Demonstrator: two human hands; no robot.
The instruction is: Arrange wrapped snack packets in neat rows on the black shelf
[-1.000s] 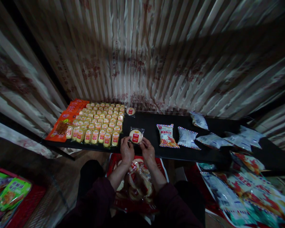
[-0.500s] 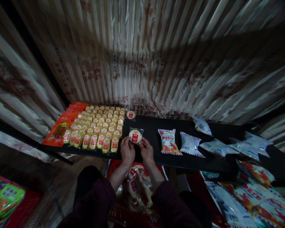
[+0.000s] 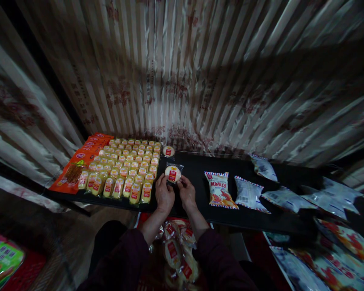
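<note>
A round pale cake (image 3: 172,173) in a clear wrapper with a red label lies flat at the black shelf, between my two hands. My left hand (image 3: 164,195) pinches the wrapper's near left edge. On the near right edge, the fingers of my right hand (image 3: 187,193) are closed in the same way. Just behind sits a similar wrapped round cake (image 3: 169,151), apart from the one I hold. To the left, several rows of small yellow wrapped cakes (image 3: 127,167) stand close together. Below my wrists, more wrapped round cakes (image 3: 172,252) lie in a red container.
Orange snack bags (image 3: 79,161) lie at the shelf's left end. On the black shelf (image 3: 194,161), a white snack bag (image 3: 221,190) and several similar bags lie to the right. More bags (image 3: 336,262) fill a container at lower right. Green packs (image 3: 4,258) sit lower left. A striped curtain (image 3: 182,81) hangs behind.
My hands have pushed the held cake a little farther back, closer to the cake behind it. The view has shifted slightly, so the shelf appears lower.
</note>
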